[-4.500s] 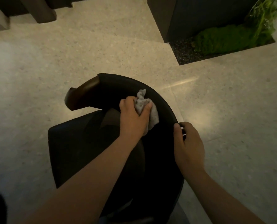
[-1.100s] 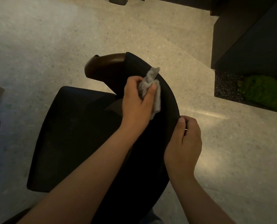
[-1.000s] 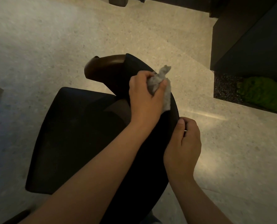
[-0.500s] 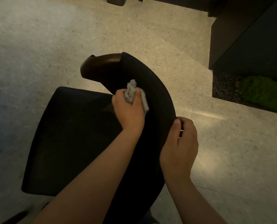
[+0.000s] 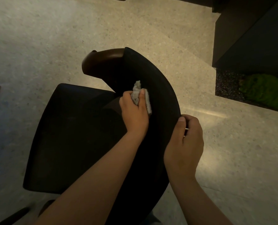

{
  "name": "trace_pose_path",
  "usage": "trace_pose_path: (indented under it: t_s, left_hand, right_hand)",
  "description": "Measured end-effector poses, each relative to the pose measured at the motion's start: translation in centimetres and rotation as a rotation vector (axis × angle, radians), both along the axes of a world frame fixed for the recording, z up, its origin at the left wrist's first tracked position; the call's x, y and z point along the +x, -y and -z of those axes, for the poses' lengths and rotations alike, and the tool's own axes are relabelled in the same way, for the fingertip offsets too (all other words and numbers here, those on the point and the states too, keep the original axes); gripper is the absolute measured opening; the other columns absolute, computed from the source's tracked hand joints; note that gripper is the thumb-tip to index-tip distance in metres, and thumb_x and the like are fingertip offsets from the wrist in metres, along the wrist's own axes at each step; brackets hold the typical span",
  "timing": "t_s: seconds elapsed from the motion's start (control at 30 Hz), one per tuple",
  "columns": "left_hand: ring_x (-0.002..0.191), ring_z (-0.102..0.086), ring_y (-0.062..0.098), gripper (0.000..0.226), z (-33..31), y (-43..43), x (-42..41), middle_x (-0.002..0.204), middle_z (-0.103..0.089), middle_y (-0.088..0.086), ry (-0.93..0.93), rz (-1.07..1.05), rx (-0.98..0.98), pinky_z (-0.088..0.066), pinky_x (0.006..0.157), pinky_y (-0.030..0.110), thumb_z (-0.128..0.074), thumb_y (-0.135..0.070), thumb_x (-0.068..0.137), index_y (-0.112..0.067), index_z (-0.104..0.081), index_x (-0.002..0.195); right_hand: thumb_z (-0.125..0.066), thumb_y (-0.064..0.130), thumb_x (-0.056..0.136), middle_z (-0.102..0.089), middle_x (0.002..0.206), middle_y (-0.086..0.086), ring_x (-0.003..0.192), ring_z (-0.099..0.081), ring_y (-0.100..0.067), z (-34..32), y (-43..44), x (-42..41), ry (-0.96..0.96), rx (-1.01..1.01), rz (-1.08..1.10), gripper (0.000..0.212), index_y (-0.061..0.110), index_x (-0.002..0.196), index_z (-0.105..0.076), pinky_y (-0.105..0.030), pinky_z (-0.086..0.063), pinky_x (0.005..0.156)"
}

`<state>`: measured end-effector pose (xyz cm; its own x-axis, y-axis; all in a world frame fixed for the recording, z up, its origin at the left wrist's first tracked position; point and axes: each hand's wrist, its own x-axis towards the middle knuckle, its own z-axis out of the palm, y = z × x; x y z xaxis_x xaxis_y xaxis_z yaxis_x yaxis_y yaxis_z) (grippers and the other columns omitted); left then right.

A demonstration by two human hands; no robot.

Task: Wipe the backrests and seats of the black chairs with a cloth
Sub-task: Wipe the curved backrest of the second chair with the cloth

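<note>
Fingers of the left hand [image 5: 134,113] curl round a bunched grey cloth [image 5: 140,96], pressing it against the inner face of the curved backrest [image 5: 159,88] of the black chair [image 5: 73,135], low down near where backrest meets seat. Its forearm reaches in from the lower left, crossing above the seat. The right hand [image 5: 186,143] grips the backrest's top edge, thumb lying on the rim and fingers wrapped over the outer side, wrist bent inward. A brown wooden armrest [image 5: 102,60] caps the backrest's far end.
</note>
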<state>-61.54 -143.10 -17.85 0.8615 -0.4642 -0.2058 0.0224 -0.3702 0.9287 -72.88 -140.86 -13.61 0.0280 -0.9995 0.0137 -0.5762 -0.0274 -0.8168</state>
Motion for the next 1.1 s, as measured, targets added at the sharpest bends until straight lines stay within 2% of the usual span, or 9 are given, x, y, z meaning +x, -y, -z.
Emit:
trace_pose_path:
  t_s: [0.2, 0.3, 0.4, 0.57, 0.73, 0.8, 0.93, 1.03, 1.1]
  left_hand:
    - [0.089, -0.052, 0.002, 0.019, -0.4, -0.9, 0.0, 0.105, -0.041, -0.01, 0.052, 0.081, -0.076, -0.042, 0.069, 0.008, -0.046, -0.043, 0.099, -0.025, -0.047, 0.107]
    - [0.093, -0.05, 0.006, 0.016, 0.6, -1.6, -0.3, 0.111, -0.038, -0.005, 0.129, 0.176, -0.046, -0.043, 0.073, 0.015, -0.046, -0.037, 0.1, -0.027, -0.042, 0.112]
    - [0.088, -0.049, 0.002, 0.016, 2.2, -2.1, 0.4, 0.115, -0.036, -0.005, 0.024, 0.179, 0.034, -0.037, 0.066, 0.01, -0.043, -0.035, 0.102, -0.025, -0.043, 0.114]
    - [0.086, -0.05, 0.004, 0.012, 4.9, -3.0, 1.6, 0.119, -0.038, -0.002, -0.152, 0.136, 0.137, -0.038, 0.064, 0.012, -0.044, -0.032, 0.102, -0.026, -0.044, 0.112]
    - [0.089, -0.051, -0.005, 0.013, 4.6, -3.1, 1.5, 0.111, -0.04, -0.009, -0.072, 0.121, -0.002, -0.043, 0.065, 0.006, -0.046, -0.033, 0.101, -0.026, -0.049, 0.111]
    - [0.091, -0.052, -0.004, 0.011, 5.0, -3.3, 1.2, 0.113, -0.04, -0.009, -0.07, 0.147, -0.01, -0.043, 0.068, 0.007, -0.047, -0.031, 0.101, -0.028, -0.05, 0.111]
    - [0.09, -0.053, 0.004, 0.018, 7.5, -4.0, 2.9, 0.121, -0.041, -0.004, -0.147, 0.204, 0.166, -0.04, 0.07, 0.013, -0.048, -0.024, 0.1, -0.023, -0.052, 0.118]
    - [0.091, -0.057, 0.01, 0.012, 9.3, -5.4, 5.1, 0.125, -0.052, 0.008, -0.347, 0.348, 0.332, -0.041, 0.067, 0.019, -0.051, -0.021, 0.098, -0.023, -0.054, 0.11]
    - [0.094, -0.058, 0.011, 0.008, 9.5, -6.4, 5.7, 0.123, -0.055, 0.009, -0.413, 0.304, 0.321, -0.042, 0.068, 0.021, -0.052, -0.023, 0.099, -0.026, -0.055, 0.105]
  right_hand:
    - [-0.04, 0.027, 0.103, -0.059, 0.091, 0.007, 0.079, -0.053, -0.001, 0.0, 0.0, 0.0, 0.014, -0.003, -0.005, 0.02, 0.02, 0.105, -0.058, -0.004, -0.037, 0.067]
    - [-0.039, 0.027, 0.103, -0.059, 0.091, 0.006, 0.079, -0.054, -0.001, 0.0, 0.0, 0.0, 0.013, -0.001, -0.006, 0.019, 0.021, 0.104, -0.057, -0.003, -0.036, 0.066]
    - [-0.039, 0.027, 0.103, -0.058, 0.092, 0.008, 0.08, -0.054, -0.001, 0.0, -0.1, 0.0, 0.012, 0.0, -0.003, 0.016, 0.025, 0.102, -0.055, -0.002, -0.037, 0.068]
    - [-0.034, 0.038, 0.098, -0.057, 0.09, 0.011, 0.081, -0.054, 0.0, 0.1, -0.1, 0.0, 0.025, -0.007, 0.005, 0.022, 0.028, 0.101, -0.053, -0.001, -0.036, 0.067]
    - [-0.037, 0.034, 0.101, -0.055, 0.091, 0.018, 0.087, -0.053, 0.005, 0.1, 0.0, 0.0, 0.038, 0.003, 0.004, 0.015, 0.031, 0.102, -0.052, -0.001, -0.038, 0.069]
    - [-0.036, 0.036, 0.1, -0.055, 0.091, 0.02, 0.087, -0.053, 0.006, 0.1, 0.0, 0.0, 0.041, -0.002, 0.006, 0.017, 0.031, 0.102, -0.052, -0.001, -0.037, 0.068]
    - [-0.033, 0.04, 0.096, -0.054, 0.09, 0.021, 0.087, -0.053, 0.006, 0.1, 0.0, 0.1, 0.051, 0.007, 0.015, 0.022, 0.031, 0.101, -0.053, 0.0, -0.037, 0.068]
    - [-0.032, 0.041, 0.096, -0.054, 0.09, 0.021, 0.087, -0.053, 0.008, 0.1, 0.0, 0.1, 0.055, 0.014, 0.012, 0.024, 0.029, 0.102, -0.053, 0.0, -0.037, 0.069]
    - [-0.033, 0.041, 0.096, -0.054, 0.09, 0.021, 0.087, -0.052, 0.01, 0.1, 0.0, 0.1, 0.054, 0.016, 0.009, 0.025, 0.029, 0.102, -0.053, 0.001, -0.037, 0.069]
